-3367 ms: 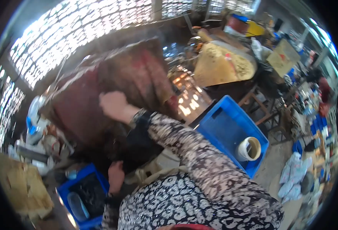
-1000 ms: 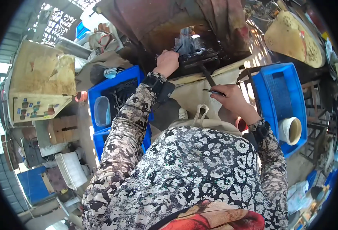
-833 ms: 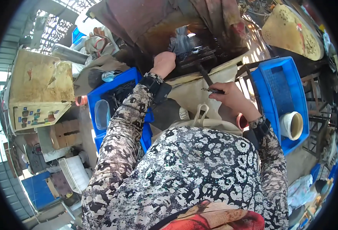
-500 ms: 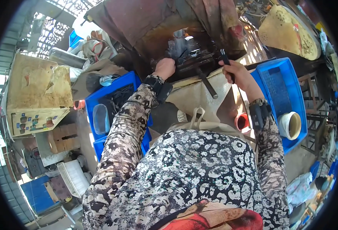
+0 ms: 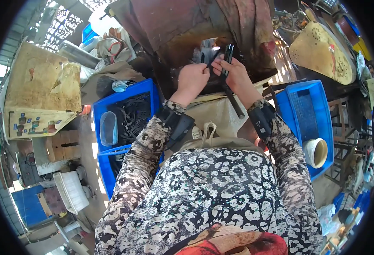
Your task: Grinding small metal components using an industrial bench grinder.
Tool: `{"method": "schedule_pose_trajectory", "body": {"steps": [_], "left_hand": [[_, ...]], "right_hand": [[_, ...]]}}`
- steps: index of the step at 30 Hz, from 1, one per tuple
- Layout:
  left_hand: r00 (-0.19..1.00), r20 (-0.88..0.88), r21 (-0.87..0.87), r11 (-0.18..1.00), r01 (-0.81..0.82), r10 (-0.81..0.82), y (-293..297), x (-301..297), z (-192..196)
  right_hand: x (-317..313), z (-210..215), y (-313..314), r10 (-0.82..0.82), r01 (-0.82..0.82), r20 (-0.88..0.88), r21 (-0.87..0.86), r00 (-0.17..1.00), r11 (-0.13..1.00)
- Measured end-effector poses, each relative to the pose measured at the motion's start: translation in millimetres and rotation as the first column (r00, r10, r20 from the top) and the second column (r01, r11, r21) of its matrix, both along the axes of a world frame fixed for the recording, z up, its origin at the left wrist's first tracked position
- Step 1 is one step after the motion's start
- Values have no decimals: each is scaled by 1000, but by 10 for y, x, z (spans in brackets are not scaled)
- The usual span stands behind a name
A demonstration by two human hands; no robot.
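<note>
In front of the rust-brown draped machine (image 5: 204,25), both hands have come together since a moment ago, so the work now sits at its dark opening. The right hand (image 5: 233,74), raised from the bench, is closed round a slim black rod-shaped tool (image 5: 228,55), held upright. The left hand (image 5: 193,78) pinches a small dark part beside it; its grip is unclear.

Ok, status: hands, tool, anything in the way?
Right hand grips black tool. Left hand on dark part beside it. Loose black rod lies under right wrist.
</note>
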State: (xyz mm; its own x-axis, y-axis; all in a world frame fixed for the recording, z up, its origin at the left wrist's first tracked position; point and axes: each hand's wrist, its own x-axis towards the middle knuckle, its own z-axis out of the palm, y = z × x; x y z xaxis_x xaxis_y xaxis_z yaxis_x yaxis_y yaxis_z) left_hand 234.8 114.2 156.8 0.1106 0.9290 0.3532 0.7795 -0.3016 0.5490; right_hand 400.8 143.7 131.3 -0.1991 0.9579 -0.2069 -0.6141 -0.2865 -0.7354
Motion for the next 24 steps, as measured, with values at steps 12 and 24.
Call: {"method": "schedule_pose_trajectory", "body": {"steps": [12, 24], "left_hand": [[987, -130, 81, 992, 101, -90, -259, 81, -56], [764, 636, -379, 907, 183, 112, 247, -623, -546]], "right_hand": [[-157, 10, -111, -85, 85, 14, -4, 996, 996], [582, 484, -694, 235, -243, 783, -111, 575, 964]]}}
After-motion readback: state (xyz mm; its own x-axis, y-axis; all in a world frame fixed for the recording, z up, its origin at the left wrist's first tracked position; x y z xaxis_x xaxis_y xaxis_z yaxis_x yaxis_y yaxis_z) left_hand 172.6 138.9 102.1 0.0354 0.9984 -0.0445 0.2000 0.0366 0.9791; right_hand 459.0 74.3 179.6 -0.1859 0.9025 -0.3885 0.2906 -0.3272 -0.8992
